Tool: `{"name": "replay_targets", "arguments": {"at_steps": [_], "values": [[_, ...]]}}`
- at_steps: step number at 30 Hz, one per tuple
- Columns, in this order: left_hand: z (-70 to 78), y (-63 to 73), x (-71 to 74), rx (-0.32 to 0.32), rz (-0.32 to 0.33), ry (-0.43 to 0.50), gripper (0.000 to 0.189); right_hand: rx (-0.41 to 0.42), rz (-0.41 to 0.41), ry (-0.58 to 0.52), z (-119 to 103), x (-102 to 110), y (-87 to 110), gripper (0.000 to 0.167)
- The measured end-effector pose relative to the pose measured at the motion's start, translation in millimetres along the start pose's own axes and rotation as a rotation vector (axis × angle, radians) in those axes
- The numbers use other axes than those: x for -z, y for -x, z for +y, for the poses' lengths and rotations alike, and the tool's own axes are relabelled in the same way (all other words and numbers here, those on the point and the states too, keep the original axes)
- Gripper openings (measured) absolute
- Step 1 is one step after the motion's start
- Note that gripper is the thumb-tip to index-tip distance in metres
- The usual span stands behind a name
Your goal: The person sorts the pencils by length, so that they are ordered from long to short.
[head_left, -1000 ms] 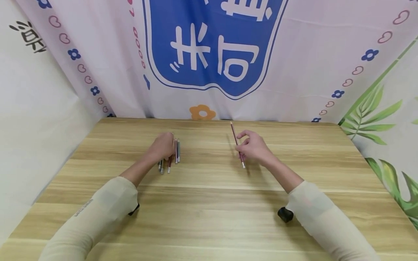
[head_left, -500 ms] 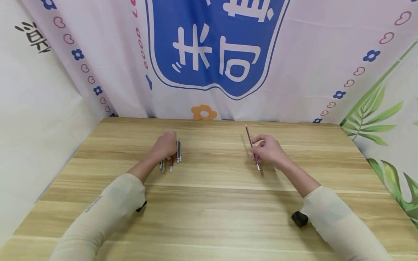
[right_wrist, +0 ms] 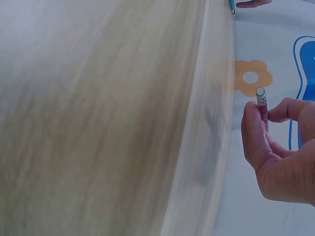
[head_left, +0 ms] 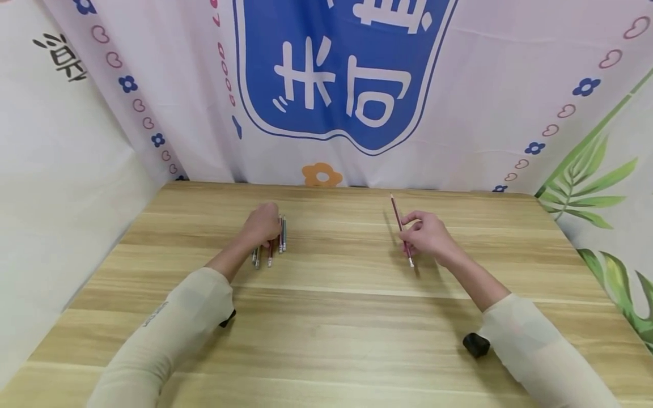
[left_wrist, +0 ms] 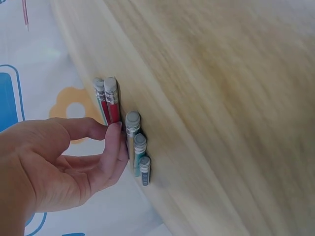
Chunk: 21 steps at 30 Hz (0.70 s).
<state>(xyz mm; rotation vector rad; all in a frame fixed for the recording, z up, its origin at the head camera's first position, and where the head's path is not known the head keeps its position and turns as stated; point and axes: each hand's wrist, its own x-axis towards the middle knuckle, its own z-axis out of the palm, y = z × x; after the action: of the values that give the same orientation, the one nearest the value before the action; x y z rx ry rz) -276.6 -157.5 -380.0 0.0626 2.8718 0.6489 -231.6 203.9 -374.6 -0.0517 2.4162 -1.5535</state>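
Observation:
My right hand pinches a dark red pencil between thumb and fingers above the right part of the table. The pencil's eraser end points toward me and its tip toward the back. At the left, my left hand is down over a small row of pencils, its fingertips pinching at a red pencil. Beside it lie a teal pencil and a dark pencil, eraser ends toward me. The left hand covers the far parts of several pencils.
The wooden table ends at a printed curtain along the back. A white wall stands at the left, and a leaf-patterned sheet hangs at the right. Black wrist devices sit under both sleeves.
My right hand has moved to the right with the dark red pencil, slowing at the end. The left hand stays at the row of pencils. The head view has shifted slightly.

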Motion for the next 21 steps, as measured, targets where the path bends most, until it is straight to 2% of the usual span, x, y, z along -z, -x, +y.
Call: {"name": "replay_targets", "arguments": {"at_steps": [10, 16, 21], "values": [[-0.3, 9.8, 6.3, 0.025, -0.009, 0.051, 0.019, 0.017, -0.002, -0.004, -0.6, 1.9, 1.3, 0.038], [-0.4, 8.5, 4.6, 0.034, -0.022, 0.035, 0.017, 0.024, -0.008, -0.009, -1.6, 1.5, 2.0, 0.039], [-0.6, 7.2, 3.5, 0.083, -0.039, 0.029, 0.016, 0.028, -0.008, 0.003, -2.2, 0.3, 1.7, 0.038]]}}
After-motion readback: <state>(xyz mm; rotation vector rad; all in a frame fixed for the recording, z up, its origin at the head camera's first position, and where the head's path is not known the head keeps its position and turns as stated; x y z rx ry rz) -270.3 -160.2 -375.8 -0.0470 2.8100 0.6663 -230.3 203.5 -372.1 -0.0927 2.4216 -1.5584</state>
